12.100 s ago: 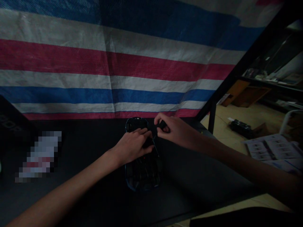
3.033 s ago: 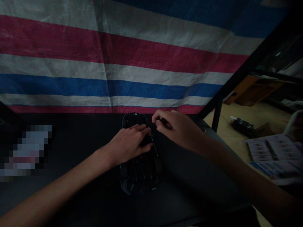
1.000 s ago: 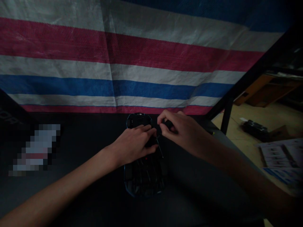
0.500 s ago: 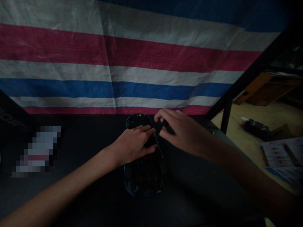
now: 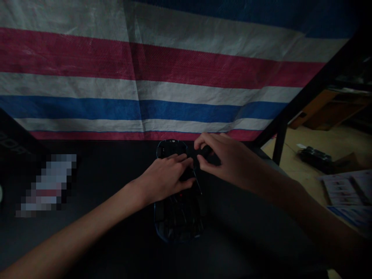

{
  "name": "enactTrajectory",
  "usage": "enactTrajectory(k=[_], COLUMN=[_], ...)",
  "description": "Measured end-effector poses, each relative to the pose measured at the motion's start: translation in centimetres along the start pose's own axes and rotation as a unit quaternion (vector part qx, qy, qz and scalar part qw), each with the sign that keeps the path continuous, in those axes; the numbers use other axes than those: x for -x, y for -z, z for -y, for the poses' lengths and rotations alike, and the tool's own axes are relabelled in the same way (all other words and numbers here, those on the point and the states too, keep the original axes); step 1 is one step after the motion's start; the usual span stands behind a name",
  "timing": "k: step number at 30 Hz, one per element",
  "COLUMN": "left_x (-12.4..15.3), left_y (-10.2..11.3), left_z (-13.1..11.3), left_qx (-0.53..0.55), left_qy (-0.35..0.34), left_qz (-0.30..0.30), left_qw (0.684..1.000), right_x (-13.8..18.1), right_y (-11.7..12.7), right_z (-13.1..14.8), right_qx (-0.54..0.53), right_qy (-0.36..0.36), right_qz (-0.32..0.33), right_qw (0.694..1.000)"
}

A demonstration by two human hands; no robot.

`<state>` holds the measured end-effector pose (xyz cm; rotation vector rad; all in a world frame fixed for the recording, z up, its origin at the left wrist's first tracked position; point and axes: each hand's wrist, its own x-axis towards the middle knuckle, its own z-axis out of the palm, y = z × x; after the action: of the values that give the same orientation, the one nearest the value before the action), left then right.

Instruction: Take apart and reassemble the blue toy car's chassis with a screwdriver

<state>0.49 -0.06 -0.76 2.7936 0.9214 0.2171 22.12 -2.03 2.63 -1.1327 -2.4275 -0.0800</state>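
Observation:
A dark toy car [image 5: 180, 217] with blue edging lies lengthwise on a black table, with wheel-like parts at its sides and a small red spot near its middle. My left hand [image 5: 168, 174] rests across the car, fingers bent over its far half and thumb apart on the near side. To the right of the car's far end, my right hand [image 5: 221, 157] pinches a small black rounded piece [image 5: 206, 150] between thumb and curled fingers. Dim light hides what exactly this piece is. A thin shiny edge [image 5: 198, 182] runs down the car's right side.
Behind the black table [image 5: 247, 224] hangs a striped red, white and blue sheet [image 5: 188, 69]. A blurred-out flat item [image 5: 49, 186] lies at left. A dark frame post [image 5: 278, 143] stands at right, with boxes and printed sheets [image 5: 343, 190] on the floor beyond.
My right hand has drawn slightly right, away from the car, and the black piece between its fingers shows more clearly. My left hand stays on the car.

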Motion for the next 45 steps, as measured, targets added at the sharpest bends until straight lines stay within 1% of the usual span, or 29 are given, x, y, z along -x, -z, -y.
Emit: enactTrajectory(k=[6, 11, 13, 16, 19, 25, 27, 29, 32, 37, 40, 43, 44, 45], left_x=[0.0, 0.2, 0.1, 0.0, -0.1, 0.0, 0.0, 0.0, -0.1, 0.0, 0.0, 0.0, 0.0, 0.0], left_y=[-0.3, -0.3, -0.4, -0.6, -0.7, -0.6, -0.5, -0.4, -0.2, -0.2, -0.3, -0.3, -0.3, -0.3], left_z=[0.1, 0.2, 0.3, 0.4, 0.4, 0.3, 0.3, 0.2, 0.1, 0.1, 0.1, 0.1, 0.1, 0.1], left_qx=[-0.002, -0.004, -0.004, 0.0, 0.003, -0.002, -0.002, -0.003, -0.002, -0.001, -0.005, -0.005, -0.003, -0.002], left_qy=[0.0, -0.006, -0.006, -0.007, -0.007, -0.006, -0.005, -0.005, -0.005, -0.001, -0.003, -0.004, -0.004, -0.003], left_qz=[-0.005, -0.011, -0.01, -0.015, -0.018, -0.015, -0.012, -0.012, -0.012, -0.013, -0.015, -0.013, -0.011, -0.008], left_qw=[1.0, 1.0, 1.0, 1.0, 1.0, 1.0, 1.0, 1.0, 1.0, 1.0, 1.0, 1.0, 1.0, 1.0], right_x=[0.0, 0.2, 0.2, 0.1, -0.1, -0.7, -0.9, -1.2, -1.5, -1.7, -1.4, -0.9, -0.8, -0.7], right_y=[1.0, 0.5, -0.1, -1.1, -1.8, -2.1, -1.9, -1.5, -1.3, -2.0, -2.6, -2.7, -2.6, -2.5], right_z=[0.3, -0.3, -0.4, 0.1, 0.8, 1.2, 1.2, 1.2, 1.5, 1.8, 1.9, 2.0, 2.1, 2.2], right_qx=[-0.038, -0.059, -0.069, -0.092, -0.142, -0.261, -0.301, -0.322, -0.294, -0.22, -0.234, -0.252, -0.226, -0.174], right_qy=[0.002, 0.002, 0.01, 0.022, 0.012, -0.051, -0.061, -0.074, -0.095, -0.096, -0.095, -0.101, -0.107, -0.118], right_qz=[0.021, 0.037, 0.022, -0.022, -0.058, -0.09, -0.086, -0.069, -0.065, -0.1, -0.113, -0.108, -0.101, -0.091], right_qw=[0.999, 0.998, 0.997, 0.995, 0.988, 0.96, 0.948, 0.941, 0.949, 0.966, 0.961, 0.956, 0.963, 0.974])
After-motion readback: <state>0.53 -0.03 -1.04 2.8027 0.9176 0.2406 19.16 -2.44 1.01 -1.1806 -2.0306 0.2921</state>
